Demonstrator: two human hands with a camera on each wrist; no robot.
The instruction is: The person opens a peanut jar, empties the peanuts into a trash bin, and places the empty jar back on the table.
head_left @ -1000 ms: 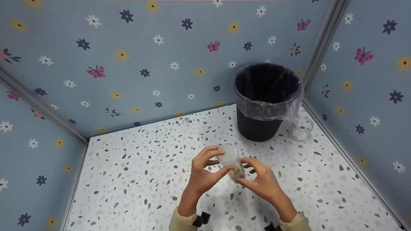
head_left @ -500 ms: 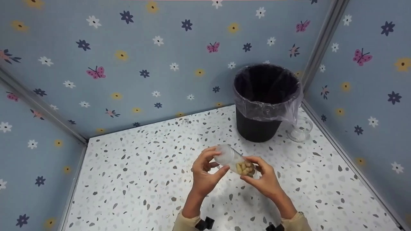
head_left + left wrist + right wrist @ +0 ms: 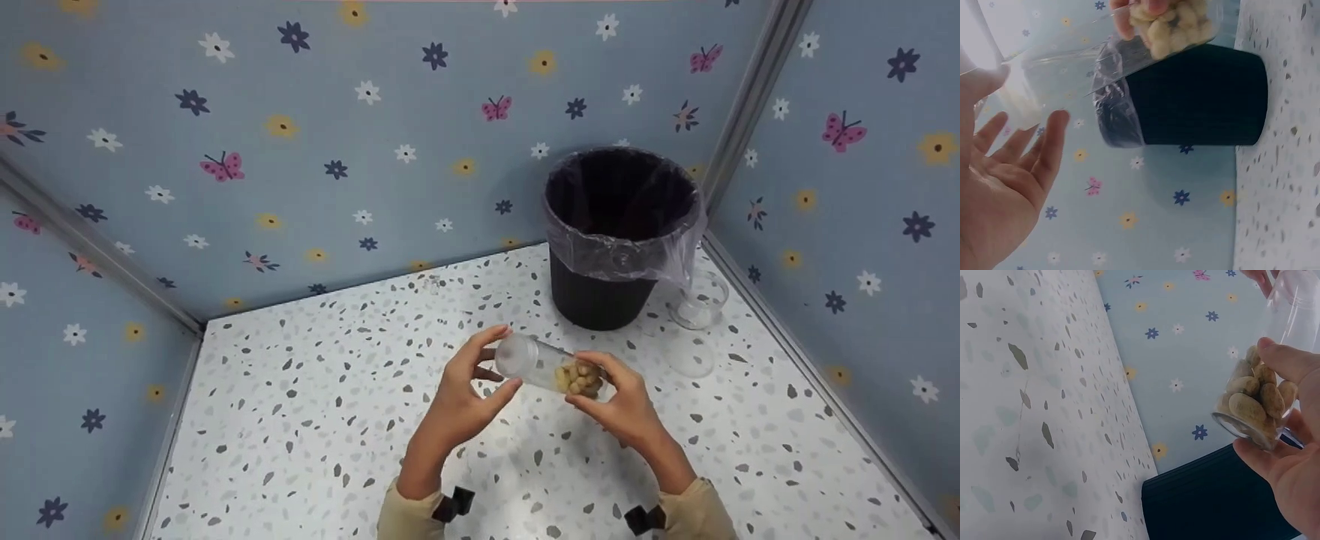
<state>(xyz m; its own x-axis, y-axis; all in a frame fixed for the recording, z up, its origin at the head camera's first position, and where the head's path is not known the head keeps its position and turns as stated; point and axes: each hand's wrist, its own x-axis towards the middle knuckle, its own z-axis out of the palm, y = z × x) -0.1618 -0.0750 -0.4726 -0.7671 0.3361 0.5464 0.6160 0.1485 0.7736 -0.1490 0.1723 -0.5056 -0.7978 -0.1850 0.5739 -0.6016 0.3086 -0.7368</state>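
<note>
In the head view, compared with one second ago, shows the jar (image 3: 546, 368) tipped over nearly level near the centre, instead of more upright. Has the frosted end (image 3: 515, 356) to the left, the nut-like pieces (image 3: 577, 377) to the right. Pinches the filled end with the right hand (image 3: 626, 401); spreads the left hand (image 3: 463, 397) around the frosted end, thumb and fingers apart, wider than before.

In the left wrist view, slants across the upper left, in front of the black bin (image 3: 1202, 101); cannot tell which left fingertips really touch.

In the right wrist view, clamps thumb and fingers on the filled base at the right edge, tilted toward upper right.
</note>
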